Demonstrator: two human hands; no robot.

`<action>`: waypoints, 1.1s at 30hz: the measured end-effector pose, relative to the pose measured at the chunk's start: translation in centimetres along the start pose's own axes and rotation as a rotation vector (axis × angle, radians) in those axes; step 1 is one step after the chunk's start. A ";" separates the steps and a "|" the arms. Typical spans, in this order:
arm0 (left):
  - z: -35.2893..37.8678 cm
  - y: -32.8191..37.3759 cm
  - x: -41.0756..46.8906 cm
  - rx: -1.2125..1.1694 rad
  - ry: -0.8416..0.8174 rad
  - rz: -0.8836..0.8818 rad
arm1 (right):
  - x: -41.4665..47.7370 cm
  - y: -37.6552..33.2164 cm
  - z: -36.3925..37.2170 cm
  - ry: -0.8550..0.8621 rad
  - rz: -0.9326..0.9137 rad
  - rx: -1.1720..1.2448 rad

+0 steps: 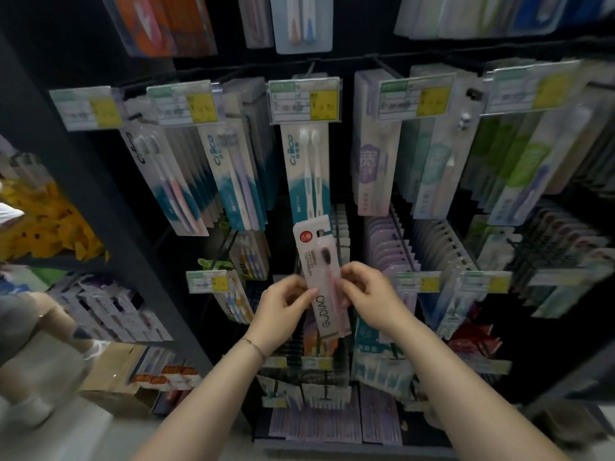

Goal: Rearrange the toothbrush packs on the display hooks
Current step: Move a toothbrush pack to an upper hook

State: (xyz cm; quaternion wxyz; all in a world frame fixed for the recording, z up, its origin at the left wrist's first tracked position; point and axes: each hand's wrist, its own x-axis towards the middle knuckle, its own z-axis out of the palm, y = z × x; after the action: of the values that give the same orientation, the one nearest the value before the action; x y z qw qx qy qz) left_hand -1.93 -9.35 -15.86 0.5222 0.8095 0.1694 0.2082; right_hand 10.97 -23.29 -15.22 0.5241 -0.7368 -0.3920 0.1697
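Curled fingers of the left hand (286, 304) and right hand (369, 294) pinch the pink toothbrush pack (322, 302) at its nine and three o'clock edges. The pack stands nearly upright before the display rack (109, 201), with a hanging white twin pack (304, 168) at its twelve o'clock.

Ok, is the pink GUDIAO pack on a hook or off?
Off, it seems: the GUDIAO toothbrush pack is pinched between left hand and right hand, upright, its hang slot clear of any hook.
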 end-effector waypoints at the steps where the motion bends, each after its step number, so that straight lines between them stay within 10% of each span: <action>1: 0.1 0.4 0.2 0.012 -0.007 0.018 | -0.1 -0.2 -0.3 0.017 0.006 0.017; 33: 26.4 14.6 5.7 -0.033 0.002 0.160 | -4.6 6.2 -28.2 0.206 -0.079 0.131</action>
State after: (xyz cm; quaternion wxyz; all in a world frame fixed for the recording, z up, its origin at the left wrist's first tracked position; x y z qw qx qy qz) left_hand 17.31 -32.84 -11.28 0.5168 0.8116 0.1015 0.2528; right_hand 29.15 -45.65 -10.47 0.6147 -0.6986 -0.3530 0.0973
